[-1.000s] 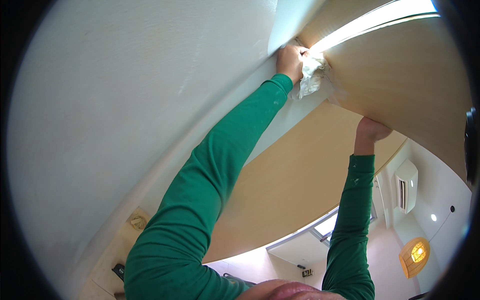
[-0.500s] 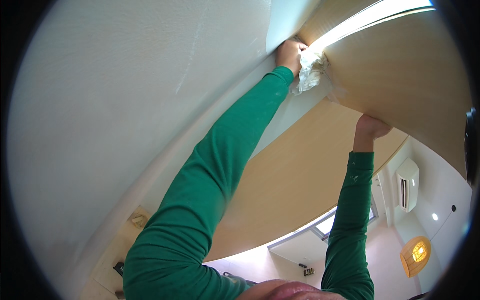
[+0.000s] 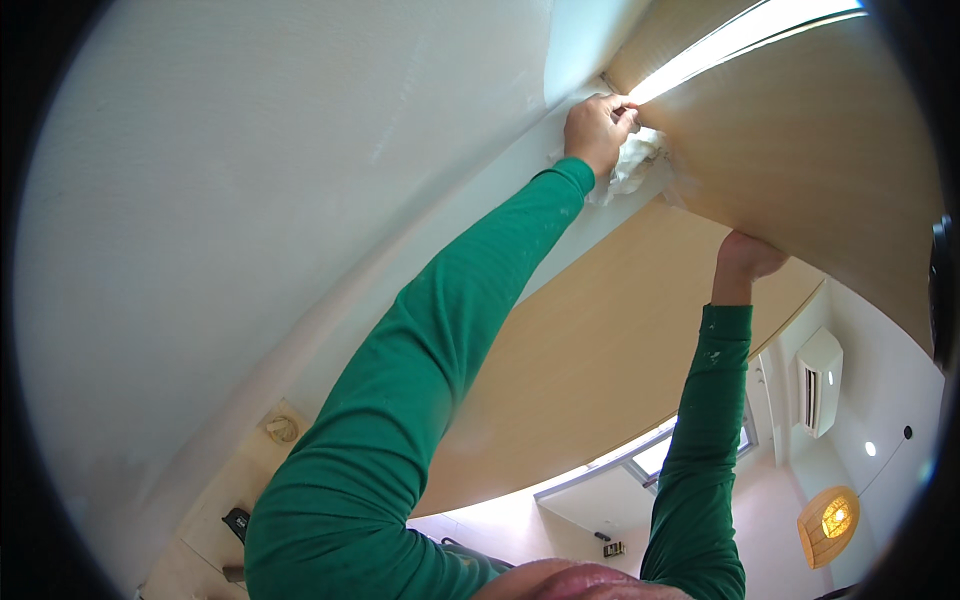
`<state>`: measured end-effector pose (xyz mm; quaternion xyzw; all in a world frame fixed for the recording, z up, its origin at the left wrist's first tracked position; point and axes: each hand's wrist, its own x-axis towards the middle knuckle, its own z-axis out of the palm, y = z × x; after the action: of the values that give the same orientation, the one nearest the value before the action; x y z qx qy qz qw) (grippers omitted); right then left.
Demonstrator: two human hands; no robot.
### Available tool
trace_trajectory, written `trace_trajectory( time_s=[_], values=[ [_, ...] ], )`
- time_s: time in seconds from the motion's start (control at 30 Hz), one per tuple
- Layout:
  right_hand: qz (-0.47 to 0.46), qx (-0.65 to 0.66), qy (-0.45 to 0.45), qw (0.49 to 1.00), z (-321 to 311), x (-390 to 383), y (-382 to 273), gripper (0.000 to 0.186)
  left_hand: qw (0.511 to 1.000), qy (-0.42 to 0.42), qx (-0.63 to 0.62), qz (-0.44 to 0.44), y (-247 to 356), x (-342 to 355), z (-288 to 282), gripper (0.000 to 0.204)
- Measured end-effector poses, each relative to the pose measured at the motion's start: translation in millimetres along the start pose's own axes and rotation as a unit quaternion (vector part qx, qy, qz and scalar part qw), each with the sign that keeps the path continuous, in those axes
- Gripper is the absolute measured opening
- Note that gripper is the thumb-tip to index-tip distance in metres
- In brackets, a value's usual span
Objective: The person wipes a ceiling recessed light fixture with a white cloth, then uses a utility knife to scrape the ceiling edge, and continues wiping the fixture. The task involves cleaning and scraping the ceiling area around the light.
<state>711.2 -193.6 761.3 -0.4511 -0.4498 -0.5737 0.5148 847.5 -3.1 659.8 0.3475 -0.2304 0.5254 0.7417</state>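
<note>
reaching overhead, the left hand (image 3: 598,128) gripped a crumpled white cloth (image 3: 634,166) against the seam just above it, seemingly mid-wipe; the right hand (image 3: 748,255) pressed up on the wooden panel (image 3: 800,130), grip unclear. continuing likely needed steady bracing.

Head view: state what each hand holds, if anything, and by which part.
The left hand grips a crumpled white cloth by its upper bunch. The right hand holds nothing; it presses against the wooden panel.
</note>
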Motion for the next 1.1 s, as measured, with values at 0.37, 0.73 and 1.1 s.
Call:
trace_trajectory(
  time_s=[0.37,0.73,1.1],
  values=[
    [-0.011,-0.014,-0.019,1.0,1,0,2,0.048,0.996,0.042,0.061,0.049,-12,-2,5,0.022],
    [-0.006,-0.003,-0.012,1.0,4,-3,-5,0.05,0.988,0.043,0.071,0.133,-12,-10,6,0.025],
    [-0.011,-0.004,-0.013,1.0,2,0,-3,0.049,0.995,0.045,-0.041,0.084,-7,-12,6,0.024]
  ],
)
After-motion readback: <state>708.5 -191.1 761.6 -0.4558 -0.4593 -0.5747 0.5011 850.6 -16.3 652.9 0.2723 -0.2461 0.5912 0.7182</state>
